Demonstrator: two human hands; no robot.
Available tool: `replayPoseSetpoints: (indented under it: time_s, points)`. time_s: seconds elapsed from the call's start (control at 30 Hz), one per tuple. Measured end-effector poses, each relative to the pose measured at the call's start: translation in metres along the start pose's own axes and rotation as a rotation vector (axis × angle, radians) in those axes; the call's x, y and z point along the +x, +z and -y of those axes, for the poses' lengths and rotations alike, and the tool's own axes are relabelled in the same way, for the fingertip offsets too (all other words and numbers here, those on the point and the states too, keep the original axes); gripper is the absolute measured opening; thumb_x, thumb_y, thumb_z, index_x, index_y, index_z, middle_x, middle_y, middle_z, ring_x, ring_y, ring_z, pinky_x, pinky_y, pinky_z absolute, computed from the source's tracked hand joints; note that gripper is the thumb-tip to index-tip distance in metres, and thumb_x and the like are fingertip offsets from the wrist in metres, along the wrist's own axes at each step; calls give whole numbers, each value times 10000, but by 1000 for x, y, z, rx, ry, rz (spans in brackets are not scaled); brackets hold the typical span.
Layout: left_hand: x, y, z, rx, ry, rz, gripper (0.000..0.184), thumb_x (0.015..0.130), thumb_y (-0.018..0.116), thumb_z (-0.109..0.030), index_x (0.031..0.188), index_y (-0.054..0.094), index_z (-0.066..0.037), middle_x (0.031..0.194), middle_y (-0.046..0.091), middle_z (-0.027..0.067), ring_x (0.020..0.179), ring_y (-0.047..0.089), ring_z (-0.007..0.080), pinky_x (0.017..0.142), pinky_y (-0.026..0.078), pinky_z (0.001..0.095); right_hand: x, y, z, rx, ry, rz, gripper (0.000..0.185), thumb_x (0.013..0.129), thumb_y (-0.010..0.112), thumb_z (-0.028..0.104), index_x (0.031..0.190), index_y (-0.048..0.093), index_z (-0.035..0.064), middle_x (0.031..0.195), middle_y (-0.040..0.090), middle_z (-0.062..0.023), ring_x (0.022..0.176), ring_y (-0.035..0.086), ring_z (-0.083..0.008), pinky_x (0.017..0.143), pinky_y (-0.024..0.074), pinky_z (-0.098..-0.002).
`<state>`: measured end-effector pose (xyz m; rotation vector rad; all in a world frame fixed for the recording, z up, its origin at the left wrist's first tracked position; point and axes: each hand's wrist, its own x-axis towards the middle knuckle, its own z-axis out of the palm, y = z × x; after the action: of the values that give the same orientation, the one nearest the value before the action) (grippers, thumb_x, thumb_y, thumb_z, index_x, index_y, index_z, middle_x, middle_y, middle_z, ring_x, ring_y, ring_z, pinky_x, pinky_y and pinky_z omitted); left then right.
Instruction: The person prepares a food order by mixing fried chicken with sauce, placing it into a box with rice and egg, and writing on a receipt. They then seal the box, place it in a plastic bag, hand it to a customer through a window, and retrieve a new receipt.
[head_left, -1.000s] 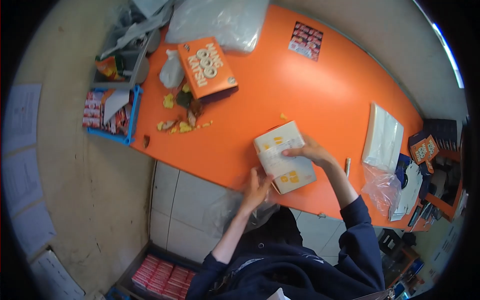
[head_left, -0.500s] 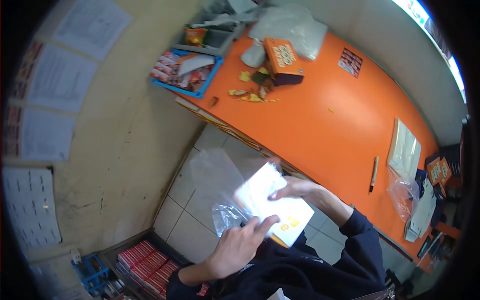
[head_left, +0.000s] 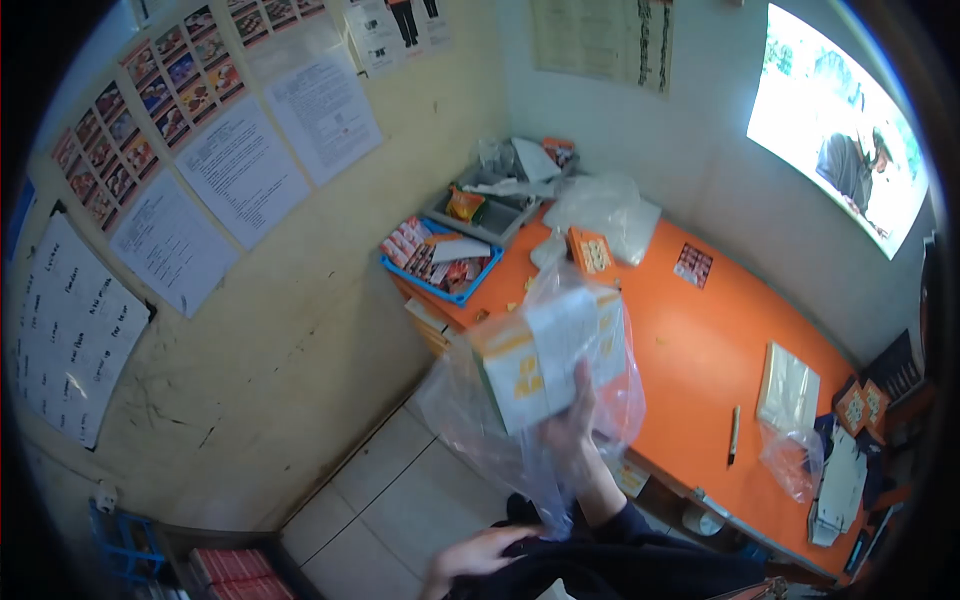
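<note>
My right hand grips a white box with orange lettering from its lower right side, the thumb up along its face. The box is tilted and raised in front of the table's left part. A clear plastic bag hangs loosely around the box, its tail trailing down past my right wrist. Whether that hand is inside the bag I cannot tell. Low in front of my body, my left hand is blurred, with fingers stretched to the right near the bag's tail; no object shows in it.
The orange table carries a blue tray, a grey tray, an orange box, a marker and a plastic-wrapped pack. Papers cover the left wall. Red packs lie in a bin below.
The view has tilted up. Earlier both hands were on the white box with the bag beside it; now my right hand holds it up inside the bag's folds, and my left hand has dropped away.
</note>
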<state>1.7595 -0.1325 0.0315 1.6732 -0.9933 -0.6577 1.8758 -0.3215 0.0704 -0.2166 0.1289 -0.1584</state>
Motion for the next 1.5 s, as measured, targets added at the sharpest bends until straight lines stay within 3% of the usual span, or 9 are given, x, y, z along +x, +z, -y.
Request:
replayPoseSetpoints:
  time_s: [0.4, 0.53, 0.8, 0.9, 1.0, 1.13, 1.2, 1.3, 1.5]
  points:
    - [259, -29, 77, -605, -163, 133, 343, 907, 533, -349, 1038, 581, -36, 936, 581, 27, 899, 531, 104, 780, 459, 270, -112, -102, 94, -332, 148, -434, 646, 822, 592, 363, 1321, 352, 30, 1296, 450, -154, 1185, 451, -312, 995, 369, -483]
    - [247, 41, 87, -1611, -955, -206, 378, 888, 541, -382, 1129, 551, -90, 1038, 595, 57, 955, 567, 161, 820, 475, 326, -67, -97, 98, 70, 37, -634, 647, 843, 562, 456, 1333, 364, 82, 1311, 448, -124, 1197, 431, -301, 952, 411, -475]
    - [189, 45, 136, -1591, -921, -235, 907, 698, 698, -540, 1365, 272, -96, 1338, 375, 147, 1175, 439, 337, 973, 363, 480, 9, -251, 116, 302, 106, -612, 584, 770, 632, 507, 1137, 528, 65, 1095, 574, -116, 1000, 544, -280, 820, 489, -467]
    - [200, 47, 85, -404, -320, -551, 1057, 642, 754, -518, 1405, 151, -104, 1385, 274, 199, 1262, 321, 383, 997, 329, 474, -7, -137, 155, 308, 304, -700, 400, 864, 575, 340, 1158, 514, 76, 1077, 575, -109, 1019, 538, -235, 898, 447, -406]
    - [258, 24, 44, 625, 18, -606, 995, 614, 791, -387, 1385, 219, -125, 1345, 299, 233, 1268, 299, 392, 995, 310, 467, -28, -104, 186, -787, 369, -407, 506, 861, 582, 366, 1232, 470, 41, 1212, 528, -149, 1133, 496, -252, 962, 387, -373]
    - [343, -22, 78, 388, 78, -424, 265, 735, 612, -86, 997, 570, -88, 967, 559, 118, 924, 547, 302, 763, 464, 385, -15, -128, 290, -2449, 659, 540, 624, 767, 629, 511, 1209, 518, 85, 1130, 599, -96, 1060, 560, -205, 1012, 310, -401]
    - [377, -87, 23, 360, 221, -564, 158, 723, 617, -80, 870, 561, -65, 832, 550, 94, 786, 568, 285, 674, 466, 385, 3, -57, 332, -2370, 1030, 584, 443, 704, 686, 493, 916, 675, 104, 790, 669, -28, 890, 604, -155, 1017, 272, -389]
    - [393, -134, -23, 329, 197, -358, 115, 753, 570, -67, 862, 536, -60, 799, 540, 104, 732, 574, 290, 649, 468, 385, 21, 80, 350, -2465, 362, -86, 107, 685, 729, 128, 789, 704, 127, 687, 664, -37, 605, 634, -175, 980, 324, -362]
    - [407, -161, -23, 24, 349, 375, 508, 775, 547, -102, 1258, 392, -128, 858, 585, 140, 747, 594, 331, 686, 466, 422, 227, 137, 252, -2378, -318, 322, 227, 724, 578, -10, 906, 675, 84, 774, 616, -117, 767, 604, -271, 638, 473, -351]
